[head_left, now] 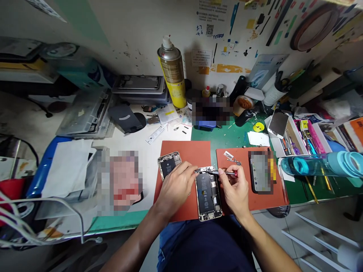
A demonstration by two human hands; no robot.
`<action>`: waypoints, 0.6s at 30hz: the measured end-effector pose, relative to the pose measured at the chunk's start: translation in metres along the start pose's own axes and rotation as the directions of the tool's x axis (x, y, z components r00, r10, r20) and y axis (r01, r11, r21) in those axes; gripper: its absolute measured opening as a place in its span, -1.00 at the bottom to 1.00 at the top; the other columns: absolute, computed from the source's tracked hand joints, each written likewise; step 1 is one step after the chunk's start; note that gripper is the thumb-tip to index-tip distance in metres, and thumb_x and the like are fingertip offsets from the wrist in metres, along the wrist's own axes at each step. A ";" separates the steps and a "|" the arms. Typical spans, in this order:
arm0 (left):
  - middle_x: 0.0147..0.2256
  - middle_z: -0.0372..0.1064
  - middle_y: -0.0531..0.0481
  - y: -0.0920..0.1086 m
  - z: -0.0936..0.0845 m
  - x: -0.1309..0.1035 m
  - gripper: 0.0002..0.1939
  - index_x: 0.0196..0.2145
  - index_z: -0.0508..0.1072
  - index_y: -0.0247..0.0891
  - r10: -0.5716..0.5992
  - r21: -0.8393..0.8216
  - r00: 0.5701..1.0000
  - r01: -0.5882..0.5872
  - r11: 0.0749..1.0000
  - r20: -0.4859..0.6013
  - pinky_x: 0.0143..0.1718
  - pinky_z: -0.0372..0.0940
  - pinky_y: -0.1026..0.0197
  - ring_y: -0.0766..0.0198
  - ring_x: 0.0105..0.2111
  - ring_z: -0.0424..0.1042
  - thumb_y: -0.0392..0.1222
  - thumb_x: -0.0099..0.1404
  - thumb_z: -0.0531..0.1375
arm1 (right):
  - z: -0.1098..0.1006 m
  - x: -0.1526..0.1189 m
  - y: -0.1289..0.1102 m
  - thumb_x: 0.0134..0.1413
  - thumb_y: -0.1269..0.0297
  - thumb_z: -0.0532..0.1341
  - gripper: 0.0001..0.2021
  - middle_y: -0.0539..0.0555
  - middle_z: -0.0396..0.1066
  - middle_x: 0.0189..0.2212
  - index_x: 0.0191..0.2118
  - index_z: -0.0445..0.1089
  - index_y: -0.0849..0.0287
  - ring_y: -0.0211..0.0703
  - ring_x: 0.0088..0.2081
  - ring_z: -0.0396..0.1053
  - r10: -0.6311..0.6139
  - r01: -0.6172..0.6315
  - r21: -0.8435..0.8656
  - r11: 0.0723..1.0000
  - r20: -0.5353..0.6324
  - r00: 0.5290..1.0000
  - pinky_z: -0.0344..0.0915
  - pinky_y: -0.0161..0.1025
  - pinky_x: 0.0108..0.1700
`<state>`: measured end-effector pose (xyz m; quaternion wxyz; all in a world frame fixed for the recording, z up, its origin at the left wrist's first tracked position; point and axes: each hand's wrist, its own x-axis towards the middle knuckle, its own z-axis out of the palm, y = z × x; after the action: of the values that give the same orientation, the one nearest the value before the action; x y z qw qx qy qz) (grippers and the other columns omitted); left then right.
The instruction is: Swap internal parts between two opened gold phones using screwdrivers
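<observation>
An opened phone [206,194] with a black battery and bare inner parts lies on the edge of an orange-brown mat [187,209]. My right hand [235,189] is closed round a thin screwdriver [231,173] with a red end; its shaft points left across the phone's top. The fingertips of my left hand [178,185] are pinched together at the phone's upper left corner, near the tool's tip; what they hold, if anything, is too small to name. A second opened phone [168,164] lies to the left, partly covered by my left hand.
On the right mat [241,153] are small metal parts [232,158] and a blurred phone [261,172]. A blue bottle [320,165] lies beside the tool trays [289,139]. A yellow spray can [173,75] stands at the back. White cables [65,206] hang at the left.
</observation>
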<state>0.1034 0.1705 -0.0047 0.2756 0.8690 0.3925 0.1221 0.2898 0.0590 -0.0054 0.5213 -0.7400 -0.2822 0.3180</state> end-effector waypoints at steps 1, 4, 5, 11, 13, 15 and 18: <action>-0.07 0.56 -0.03 0.000 0.001 0.000 -0.80 0.03 0.56 -0.17 -0.002 0.000 1.000 0.002 1.000 0.000 0.02 0.46 0.08 0.12 -0.05 0.58 -0.22 0.62 0.13 | 0.000 0.000 0.000 0.35 -0.10 0.38 -0.65 -0.12 0.36 -0.42 -0.17 0.31 0.01 -0.23 -0.43 0.33 0.002 -0.002 -0.004 1.000 -0.003 1.000 0.28 -0.27 -0.37; -0.07 0.56 -0.03 0.000 0.001 0.002 -0.81 0.03 0.56 -0.16 -0.006 -0.004 1.000 0.006 1.000 0.004 0.01 0.45 0.09 0.11 -0.05 0.57 -0.22 0.61 0.14 | 0.002 0.002 0.000 0.34 -0.12 0.38 -0.63 -0.12 0.34 -0.42 -0.18 0.29 0.01 -0.21 -0.43 0.33 0.021 -0.021 0.036 0.999 0.005 1.000 0.27 -0.26 -0.38; -0.07 0.56 -0.03 0.000 0.001 0.002 -0.81 0.03 0.56 -0.15 -0.006 -0.007 1.000 0.006 1.000 0.006 0.01 0.45 0.10 0.12 -0.05 0.57 -0.22 0.61 0.14 | 0.003 0.002 -0.001 0.34 -0.12 0.39 -0.63 -0.11 0.35 -0.42 -0.18 0.28 0.00 -0.20 -0.42 0.34 0.029 -0.030 0.062 0.998 0.012 1.000 0.28 -0.25 -0.37; -0.10 0.54 -0.03 0.000 -0.001 0.005 -0.79 0.02 0.57 -0.14 0.007 -0.039 1.000 -0.006 0.999 0.016 -0.02 0.44 0.11 0.14 -0.09 0.56 -0.25 0.61 0.13 | 0.005 0.003 -0.003 0.31 -0.12 0.42 -0.62 -0.14 0.30 -0.43 -0.20 0.29 0.00 -0.23 -0.44 0.30 0.052 -0.059 0.160 0.985 0.047 0.998 0.29 -0.26 -0.38; -0.10 0.54 -0.03 -0.001 -0.001 0.006 -0.78 0.00 0.58 -0.14 0.014 -0.054 1.000 -0.013 0.998 0.016 -0.02 0.44 0.10 0.15 -0.10 0.56 -0.24 0.61 0.12 | 0.006 0.003 -0.003 0.31 -0.12 0.42 -0.61 -0.14 0.30 -0.43 -0.21 0.29 0.00 -0.23 -0.45 0.29 0.057 -0.066 0.174 0.983 0.055 0.997 0.29 -0.27 -0.39; -0.11 0.54 -0.03 -0.001 0.000 0.007 -0.77 -0.04 0.58 -0.14 0.023 -0.071 1.000 -0.022 0.997 0.014 -0.03 0.44 0.11 0.16 -0.10 0.56 -0.24 0.62 0.10 | 0.006 0.002 -0.003 0.30 -0.13 0.42 -0.61 -0.13 0.31 -0.43 -0.20 0.29 0.00 -0.23 -0.44 0.30 0.061 -0.072 0.186 0.980 0.064 0.996 0.29 -0.27 -0.39; -0.13 0.56 -0.02 -0.001 -0.005 0.009 -0.75 -0.10 0.58 -0.13 0.043 -0.095 0.999 -0.042 0.995 0.014 -0.04 0.44 0.13 0.17 -0.10 0.57 -0.24 0.62 0.08 | 0.001 0.002 -0.003 0.27 -0.14 0.44 -0.59 -0.13 0.33 -0.41 -0.18 0.30 0.02 -0.23 -0.43 0.33 0.080 -0.088 0.180 0.980 0.050 0.996 0.29 -0.29 -0.41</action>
<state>0.1069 0.1796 -0.0013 0.3170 0.8641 0.3654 0.1394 0.2897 0.0617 -0.0028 0.5667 -0.6937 -0.2314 0.3796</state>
